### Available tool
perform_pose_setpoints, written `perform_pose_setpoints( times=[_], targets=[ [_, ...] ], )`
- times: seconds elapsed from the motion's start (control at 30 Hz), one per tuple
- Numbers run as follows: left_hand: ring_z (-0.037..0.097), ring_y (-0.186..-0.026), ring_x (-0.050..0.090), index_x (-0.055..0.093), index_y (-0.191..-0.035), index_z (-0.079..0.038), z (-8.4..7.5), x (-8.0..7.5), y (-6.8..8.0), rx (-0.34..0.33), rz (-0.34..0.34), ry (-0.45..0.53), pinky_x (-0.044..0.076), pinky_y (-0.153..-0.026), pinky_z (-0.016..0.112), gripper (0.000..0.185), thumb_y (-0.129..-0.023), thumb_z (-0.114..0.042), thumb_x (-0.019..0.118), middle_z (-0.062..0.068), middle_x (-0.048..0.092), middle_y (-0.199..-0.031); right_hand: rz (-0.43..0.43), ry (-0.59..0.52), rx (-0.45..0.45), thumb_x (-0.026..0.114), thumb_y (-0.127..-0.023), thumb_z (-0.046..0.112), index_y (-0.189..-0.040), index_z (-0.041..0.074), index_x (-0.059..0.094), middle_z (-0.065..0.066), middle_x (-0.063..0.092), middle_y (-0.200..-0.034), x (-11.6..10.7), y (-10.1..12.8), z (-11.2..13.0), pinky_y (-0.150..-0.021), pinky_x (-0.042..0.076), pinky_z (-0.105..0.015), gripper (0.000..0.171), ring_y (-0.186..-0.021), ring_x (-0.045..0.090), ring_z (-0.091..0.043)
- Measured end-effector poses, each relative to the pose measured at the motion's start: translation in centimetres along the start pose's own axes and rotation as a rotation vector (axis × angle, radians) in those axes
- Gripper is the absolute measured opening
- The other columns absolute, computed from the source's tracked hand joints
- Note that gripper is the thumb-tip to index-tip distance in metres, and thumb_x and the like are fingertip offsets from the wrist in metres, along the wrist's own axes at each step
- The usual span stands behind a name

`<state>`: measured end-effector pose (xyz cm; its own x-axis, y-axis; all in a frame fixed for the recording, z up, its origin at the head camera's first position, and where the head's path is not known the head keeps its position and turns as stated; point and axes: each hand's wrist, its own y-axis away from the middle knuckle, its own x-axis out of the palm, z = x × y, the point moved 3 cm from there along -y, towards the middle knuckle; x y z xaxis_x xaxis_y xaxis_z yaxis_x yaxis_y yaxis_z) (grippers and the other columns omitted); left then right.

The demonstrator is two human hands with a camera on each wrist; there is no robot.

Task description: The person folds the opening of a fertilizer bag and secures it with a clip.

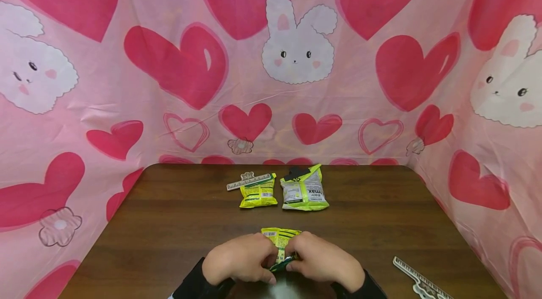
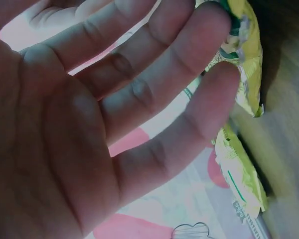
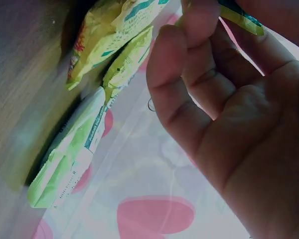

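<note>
A yellow snack bag point(image 1: 281, 238) lies near the table's front edge, its dark green end point(image 1: 282, 264) toward me. My left hand point(image 1: 243, 256) holds that end from the left, fingers bent over the bag; in the left wrist view its fingers point(image 2: 184, 64) reach along the yellow bag point(image 2: 249, 64). From the other side my right hand point(image 1: 323, 259) pinches the green end between thumb and fingers. The right wrist view shows a green strip of the packet point(image 3: 241, 19) by the thumb and the yellow bag body point(image 3: 109, 37) beyond the fingertips. Hands partly cover the bag's middle.
Farther back lies another yellow bag point(image 1: 258, 195) with a pale ruler-like clip point(image 1: 248, 181) across its top. To its right is a larger green-and-white bag point(image 1: 304, 193) with a black clip point(image 1: 296, 173). A loose ruler-like clip point(image 1: 417, 278) lies at front right. Patterned cloth surrounds the table.
</note>
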<state>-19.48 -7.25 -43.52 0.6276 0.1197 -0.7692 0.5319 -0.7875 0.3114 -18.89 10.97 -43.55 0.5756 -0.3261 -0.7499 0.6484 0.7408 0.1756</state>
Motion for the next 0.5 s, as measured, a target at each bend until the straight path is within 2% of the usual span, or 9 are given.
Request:
perform_pose_setpoints(
  times=[0.17, 0.33, 0.5],
  targets=[
    [0.003, -0.062, 0.050, 0.066, -0.083, -0.022, -0.5, -0.5, 0.4, -0.004, -0.045, -0.039, 0.044, -0.060, 0.025, 0.020, -0.095, -0.026, 0.082, -0.014, 0.055, -0.071, -0.041, -0.030, -0.026, 0.080, -0.094, 0.010, -0.087, 0.018, 0.076, 0.019, 0.057, -0.077, -0.4, 0.2, 0.1, -0.067, 0.046, -0.022, 0.011, -0.068, 0.047, 0.000],
    [0.005, -0.059, 0.045, 0.066, -0.080, -0.021, -1.6, -1.3, 0.9, -0.046, -0.098, -0.033, 0.039, -0.058, 0.023, 0.021, -0.095, -0.019, 0.081, -0.012, 0.051, -0.068, -0.076, -0.068, -0.048, 0.079, -0.095, 0.009, -0.091, 0.017, 0.077, 0.018, 0.060, -0.083, -1.0, 0.5, 0.2, -0.070, 0.047, -0.023, 0.010, -0.072, 0.050, 0.000],
    [0.004, -0.061, 0.043, 0.065, -0.081, -0.020, -1.8, -1.7, 1.2, -0.027, -0.156, -0.034, 0.039, -0.058, 0.023, 0.022, -0.099, -0.017, 0.077, -0.011, 0.047, -0.071, -0.095, -0.117, -0.052, 0.079, -0.096, 0.010, -0.095, 0.018, 0.077, 0.018, 0.060, -0.085, -1.5, 0.8, 0.2, -0.070, 0.049, -0.023, 0.008, -0.074, 0.051, 0.000]
  ],
)
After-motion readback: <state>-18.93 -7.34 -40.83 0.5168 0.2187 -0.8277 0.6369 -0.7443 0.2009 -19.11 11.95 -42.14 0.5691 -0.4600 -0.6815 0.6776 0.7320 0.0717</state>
